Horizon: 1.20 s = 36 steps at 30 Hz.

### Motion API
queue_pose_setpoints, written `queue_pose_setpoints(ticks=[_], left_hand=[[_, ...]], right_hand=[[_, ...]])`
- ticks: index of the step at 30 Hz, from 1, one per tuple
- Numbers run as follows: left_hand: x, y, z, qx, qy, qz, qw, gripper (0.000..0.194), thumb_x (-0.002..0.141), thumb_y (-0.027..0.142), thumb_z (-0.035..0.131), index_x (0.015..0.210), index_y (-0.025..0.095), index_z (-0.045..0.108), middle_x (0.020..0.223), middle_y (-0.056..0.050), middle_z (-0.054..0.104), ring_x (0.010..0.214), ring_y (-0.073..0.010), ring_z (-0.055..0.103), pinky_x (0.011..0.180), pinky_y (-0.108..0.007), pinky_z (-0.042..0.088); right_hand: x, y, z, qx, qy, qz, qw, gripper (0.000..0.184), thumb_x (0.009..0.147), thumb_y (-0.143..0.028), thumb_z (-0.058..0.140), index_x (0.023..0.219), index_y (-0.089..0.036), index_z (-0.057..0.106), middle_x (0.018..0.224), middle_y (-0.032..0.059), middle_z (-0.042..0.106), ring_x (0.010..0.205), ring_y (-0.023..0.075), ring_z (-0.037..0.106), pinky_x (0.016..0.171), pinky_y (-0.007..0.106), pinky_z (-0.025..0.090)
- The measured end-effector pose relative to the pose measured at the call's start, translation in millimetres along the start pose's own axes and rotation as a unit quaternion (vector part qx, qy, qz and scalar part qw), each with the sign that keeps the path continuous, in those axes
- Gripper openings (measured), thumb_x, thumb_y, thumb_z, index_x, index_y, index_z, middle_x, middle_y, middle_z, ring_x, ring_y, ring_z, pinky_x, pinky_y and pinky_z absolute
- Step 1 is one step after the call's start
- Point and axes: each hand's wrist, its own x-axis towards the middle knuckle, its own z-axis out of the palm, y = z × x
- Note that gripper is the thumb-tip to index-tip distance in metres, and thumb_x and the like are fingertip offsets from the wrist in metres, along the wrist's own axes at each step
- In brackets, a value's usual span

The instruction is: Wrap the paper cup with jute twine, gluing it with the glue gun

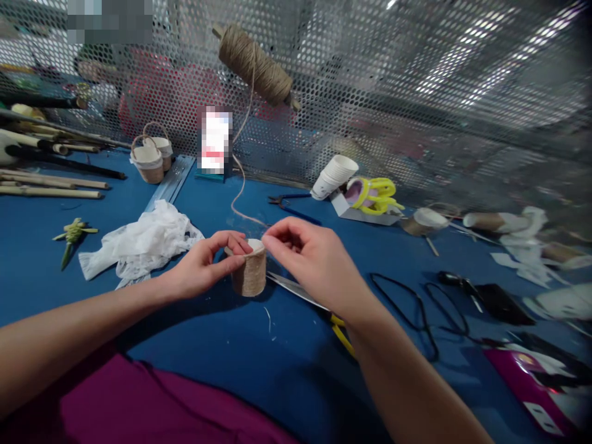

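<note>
A small paper cup wrapped in brown twine (250, 279) stands upright on the blue table, its white inside showing at the top. My left hand (213, 258) grips it from the left, thumb outside and fingers over the rim. At the right side of the rim, my right hand (311, 256) pinches the twine (243, 213), which runs up to a large spool (254, 65) hanging on the mesh panel. Scissors with yellow handles (298, 290) lie partly hidden beneath my right hand and wrist.
White lace (148, 240) and a green woven figure (74, 233) lie left. Behind are two little baskets (148, 165), a blurred phone screen (215, 142), pliers (296, 206) and stacked paper cups (335, 176). A black cord (407, 302) and a purple box (527, 382) are at right.
</note>
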Motion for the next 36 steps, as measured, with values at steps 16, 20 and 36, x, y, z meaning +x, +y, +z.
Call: queue_pose_setpoints(ticks=[16,20,36], left_hand=[[-3.6,10.8,0.3,-0.055,-0.048,-0.019,0.997,0.009,0.083,0.022,0.055,0.076,0.016,0.057,0.097,-0.009,0.063,0.118,-0.0224,0.046,0.101,-0.039,0.031],[-3.6,14.4,-1.1,-0.074,-0.065,-0.030,0.995,0.011,0.082,0.024,0.056,0.075,0.016,0.057,0.098,-0.009,0.064,0.121,-0.0251,0.045,0.101,-0.042,0.032],[-2.8,18.7,-5.2,-0.174,-0.106,-0.068,0.977,0.012,0.079,0.026,0.061,0.072,0.017,0.060,0.092,-0.006,0.066,0.119,-0.0241,0.046,0.103,-0.042,0.030]], right_hand=[[-23.5,31.2,-6.0,0.077,0.032,0.064,0.994,0.008,0.078,-0.026,0.056,0.075,-0.018,0.055,0.069,-0.0012,0.058,0.058,0.0090,0.051,0.056,0.023,0.045],[-24.9,35.6,-3.3,0.097,0.033,0.026,0.994,0.009,0.079,-0.026,0.057,0.074,-0.019,0.054,0.083,0.0020,0.060,0.074,0.0122,0.057,0.070,0.027,0.048],[-34.1,31.0,-3.4,0.213,-0.039,0.030,0.976,0.009,0.082,-0.022,0.055,0.075,-0.019,0.050,0.094,0.0049,0.065,0.080,0.0120,0.060,0.069,0.026,0.049]])
